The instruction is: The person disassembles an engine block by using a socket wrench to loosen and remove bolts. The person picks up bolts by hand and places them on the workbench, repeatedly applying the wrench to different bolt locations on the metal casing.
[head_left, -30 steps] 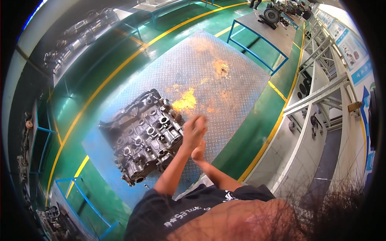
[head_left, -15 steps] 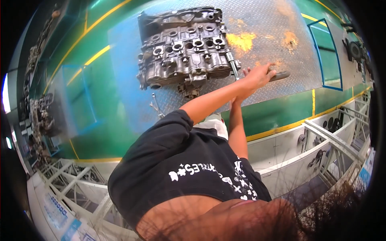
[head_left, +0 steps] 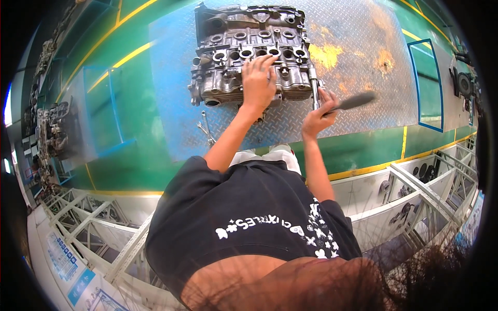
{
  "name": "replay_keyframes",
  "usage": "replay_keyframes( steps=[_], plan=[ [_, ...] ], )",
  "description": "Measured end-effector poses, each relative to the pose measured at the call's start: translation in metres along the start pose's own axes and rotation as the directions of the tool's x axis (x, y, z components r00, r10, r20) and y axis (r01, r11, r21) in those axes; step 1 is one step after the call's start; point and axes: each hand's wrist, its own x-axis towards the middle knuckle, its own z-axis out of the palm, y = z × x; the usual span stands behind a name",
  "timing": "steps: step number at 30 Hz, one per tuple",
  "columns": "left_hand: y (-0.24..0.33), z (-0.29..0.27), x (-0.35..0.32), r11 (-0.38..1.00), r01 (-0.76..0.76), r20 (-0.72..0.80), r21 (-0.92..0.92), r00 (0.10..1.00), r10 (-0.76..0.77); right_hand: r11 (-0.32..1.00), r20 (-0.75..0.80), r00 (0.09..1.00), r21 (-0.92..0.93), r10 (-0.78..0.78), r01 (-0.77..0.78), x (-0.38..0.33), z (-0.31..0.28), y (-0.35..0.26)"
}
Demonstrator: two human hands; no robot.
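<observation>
A grimy metal engine block (head_left: 249, 88) with several round openings lies on the steel plate in front of me. My left hand (head_left: 258, 83) rests on the near side of it, fingers stretched over the metal and holding nothing that I can see. At the block's right end, my right hand (head_left: 321, 115) is closed around a ratchet wrench (head_left: 358, 100). Its dark grip, blurred by motion, sticks out to the right. A chrome extension bar (head_left: 314, 85) runs away from that hand along the block's right side; where its far end seats is unclear.
Metal wrenches (head_left: 206, 127) lie on the blue-worn steel tread plate (head_left: 358, 67), left of my left forearm. Yellow stains mark the plate's right part. A blue-framed panel (head_left: 428, 85) stands at the right. White metal racks (head_left: 430, 186) run behind me, and engine parts (head_left: 54, 127) sit far left.
My left hand has left the spot beside my right hand and moved left onto the engine block. My right hand keeps hold of the ratchet wrench. The view has shifted slightly.
</observation>
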Motion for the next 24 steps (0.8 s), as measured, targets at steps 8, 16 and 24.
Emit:
replay_keyframes(
  steps=[8, 16, 24],
  plan=[
    [-0.094, -0.055, -0.019, 0.943, 0.142, -0.160, 0.300, 0.982, -0.097, 0.978, 0.009, 0.989, -0.146, -0.146, 0.146, 0.029, -0.006, -0.009],
    [-0.115, -0.052, -0.027, 0.929, 0.109, -0.086, 0.353, 0.993, -0.084, 0.994, -0.134, 0.990, -0.105, -0.031, 0.017, 0.008, 0.008, 0.000],
    [-0.110, -0.060, -0.025, 0.955, 0.137, -0.081, 0.262, 0.990, -0.119, 0.942, 0.061, 0.961, -0.189, -0.270, 0.277, 0.024, -0.034, 0.025]
  ],
)
